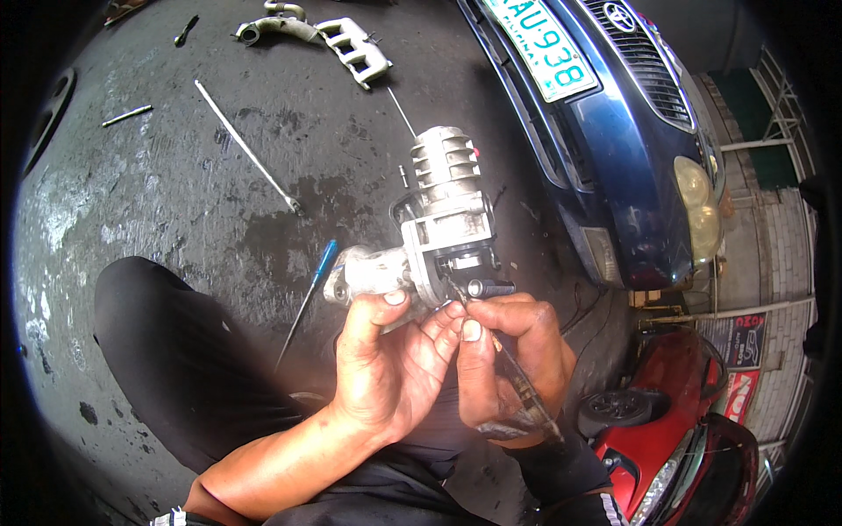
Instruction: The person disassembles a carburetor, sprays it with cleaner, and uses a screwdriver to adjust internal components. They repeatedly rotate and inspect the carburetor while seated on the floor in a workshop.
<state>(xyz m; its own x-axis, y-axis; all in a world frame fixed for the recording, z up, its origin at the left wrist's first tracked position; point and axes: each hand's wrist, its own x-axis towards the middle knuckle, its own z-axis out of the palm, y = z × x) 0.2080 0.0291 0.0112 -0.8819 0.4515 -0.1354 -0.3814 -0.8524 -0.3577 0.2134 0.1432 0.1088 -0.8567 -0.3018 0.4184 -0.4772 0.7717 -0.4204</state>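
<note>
A grey cast-metal engine part [443, 210] with a finned cylindrical top and a flanged body is held up over the oily ground. My left hand [390, 364] grips its lower tubular end from below, thumb on the flange. My right hand [509, 351] is closed on a thin dark tool [517, 377], its tip pressed against the part's underside near a small black cylinder [489, 287]. The tool's handle end runs down past my palm.
A blue-handled screwdriver [309, 294] lies on the ground beside my dark-trousered knee [167, 342]. A long metal rod [246, 145], a small rod [127, 115] and a grey manifold [329, 37] lie farther off. A dark blue car front [614, 131] stands right; a red motorcycle [675, 438] lower right.
</note>
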